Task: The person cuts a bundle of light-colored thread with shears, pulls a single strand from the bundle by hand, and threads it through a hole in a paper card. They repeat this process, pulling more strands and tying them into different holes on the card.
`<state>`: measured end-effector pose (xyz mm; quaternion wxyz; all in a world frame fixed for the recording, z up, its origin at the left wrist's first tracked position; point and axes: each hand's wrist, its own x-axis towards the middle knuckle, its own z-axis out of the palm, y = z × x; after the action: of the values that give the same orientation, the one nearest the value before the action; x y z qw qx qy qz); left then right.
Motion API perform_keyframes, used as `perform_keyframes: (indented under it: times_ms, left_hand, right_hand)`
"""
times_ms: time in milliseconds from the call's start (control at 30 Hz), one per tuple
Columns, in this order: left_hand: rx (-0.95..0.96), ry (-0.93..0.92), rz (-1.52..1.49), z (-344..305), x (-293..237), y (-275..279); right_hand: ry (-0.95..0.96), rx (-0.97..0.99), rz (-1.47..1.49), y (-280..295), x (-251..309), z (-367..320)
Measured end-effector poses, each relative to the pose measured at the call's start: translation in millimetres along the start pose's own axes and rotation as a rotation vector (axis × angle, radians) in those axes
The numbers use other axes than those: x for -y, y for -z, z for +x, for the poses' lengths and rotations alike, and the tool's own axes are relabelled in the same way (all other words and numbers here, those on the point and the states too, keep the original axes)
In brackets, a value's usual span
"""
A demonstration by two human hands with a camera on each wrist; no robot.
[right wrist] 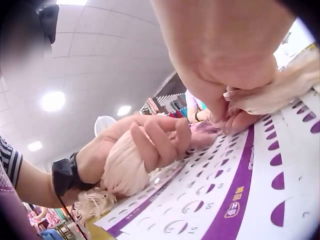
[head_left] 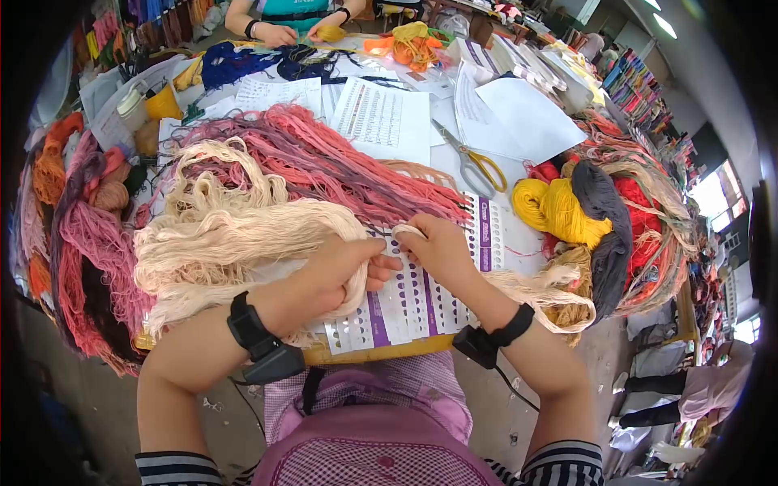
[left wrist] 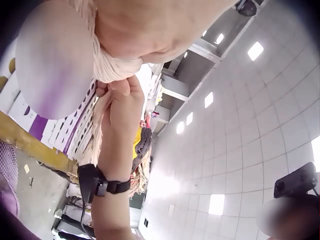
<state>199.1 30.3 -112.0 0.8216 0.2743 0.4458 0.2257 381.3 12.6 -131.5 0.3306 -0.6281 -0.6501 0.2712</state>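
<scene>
A thick skein of cream thread (head_left: 243, 235) lies over the left of the table. Its right end loops through my left hand (head_left: 328, 271), whose fingers curl round it in the right wrist view (right wrist: 127, 167). Close beside it, my right hand (head_left: 442, 253) pinches a thinner bundle of cream thread (right wrist: 282, 95) between thumb and fingers. Under both hands lie white and purple cards (head_left: 421, 304) punched with rows of holes. The left wrist view has the cream loop (left wrist: 117, 67) hanging from my left hand (left wrist: 150, 30), right at the fingertips of my right hand (left wrist: 125, 102).
Pink and mauve skeins (head_left: 324, 154) lie just beyond the hands. Scissors (head_left: 474, 166) with yellow handles rest among paper sheets (head_left: 381, 121). Yellow thread (head_left: 559, 212) and dark grey thread (head_left: 604, 219) pile up at the right. Another person's hands (head_left: 279, 35) work across the table.
</scene>
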Motion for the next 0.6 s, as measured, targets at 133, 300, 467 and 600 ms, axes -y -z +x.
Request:
perform_keyframes:
  times_ms: [133, 300, 467, 600]
  left_hand:
    - [-0.040, -0.089, -0.027, 4, 6, 2]
    - [-0.052, -0.170, 0.022, -3, -1, -2]
    - [-0.012, -0.283, 0.111, 5, -5, -2]
    - [-0.027, -0.266, 0.327, 9, -9, -8]
  right_hand:
    - [-0.031, -0.066, -0.160, -6, 5, 1]
    - [0.109, -0.126, -0.211, -8, 16, -18]
    - [-0.100, -0.088, 0.079, 10, 22, -18]
    - [-0.161, -0.008, 0.321, 11, 17, -19]
